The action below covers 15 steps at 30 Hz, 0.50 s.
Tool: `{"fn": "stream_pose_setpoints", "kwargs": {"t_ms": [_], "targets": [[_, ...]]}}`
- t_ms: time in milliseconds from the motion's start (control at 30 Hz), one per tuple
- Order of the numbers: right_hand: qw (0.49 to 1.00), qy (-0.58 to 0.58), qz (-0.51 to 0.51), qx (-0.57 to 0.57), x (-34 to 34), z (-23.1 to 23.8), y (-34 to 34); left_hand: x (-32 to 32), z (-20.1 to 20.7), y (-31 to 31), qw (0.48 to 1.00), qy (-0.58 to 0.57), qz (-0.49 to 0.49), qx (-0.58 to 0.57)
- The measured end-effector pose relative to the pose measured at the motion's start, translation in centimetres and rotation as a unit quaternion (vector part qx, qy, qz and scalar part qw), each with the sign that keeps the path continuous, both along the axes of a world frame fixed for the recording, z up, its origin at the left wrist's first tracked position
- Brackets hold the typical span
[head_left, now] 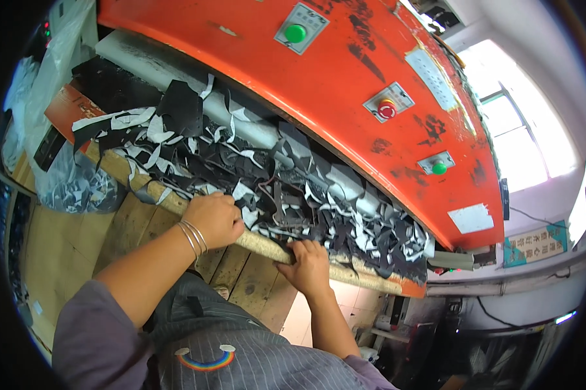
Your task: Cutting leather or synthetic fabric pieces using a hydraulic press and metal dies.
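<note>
A long board [267, 246] with a pale, rough chipboard edge runs slantwise in front of me. My left hand [212, 220], a metal bangle at its wrist, is closed over this edge. Farther right, my right hand [308, 265] grips the same edge with its fingers curled on top and its thumb below. Tangled black and white sheet-material offcuts [364, 227] cover the board beyond both hands. Among them, at the far left, a larger black piece [180, 108] stands out.
Beyond the offcuts rises an orange machine [306, 84] with green buttons [296, 34] and a red stop button [387, 109]. A clear plastic bag [78, 185] of scraps hangs at the left. Wooden planks [254, 283] lie underfoot. A window [517, 133] is at the right.
</note>
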State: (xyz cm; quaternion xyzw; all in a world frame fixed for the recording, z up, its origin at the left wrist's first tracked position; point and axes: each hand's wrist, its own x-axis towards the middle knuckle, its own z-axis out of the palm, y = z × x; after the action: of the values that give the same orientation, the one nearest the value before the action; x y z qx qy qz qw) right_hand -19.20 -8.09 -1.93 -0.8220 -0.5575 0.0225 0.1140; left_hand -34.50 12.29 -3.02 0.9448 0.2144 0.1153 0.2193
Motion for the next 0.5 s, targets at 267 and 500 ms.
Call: {"fn": "stream_pose_setpoints", "kwargs": {"t_ms": [267, 500], "targets": [[0.969, 0.232, -0.066, -0.051, 12.7, 7.1, 9.0, 10.3, 2.9, 8.5, 0.99, -0.084, 0.007, -0.118], [0.985, 0.039, -0.133, -0.101, 21.7, 2.6, 29.4, 26.1, -5.1, 20.5, 0.987, -0.128, 0.09, -0.029]]}}
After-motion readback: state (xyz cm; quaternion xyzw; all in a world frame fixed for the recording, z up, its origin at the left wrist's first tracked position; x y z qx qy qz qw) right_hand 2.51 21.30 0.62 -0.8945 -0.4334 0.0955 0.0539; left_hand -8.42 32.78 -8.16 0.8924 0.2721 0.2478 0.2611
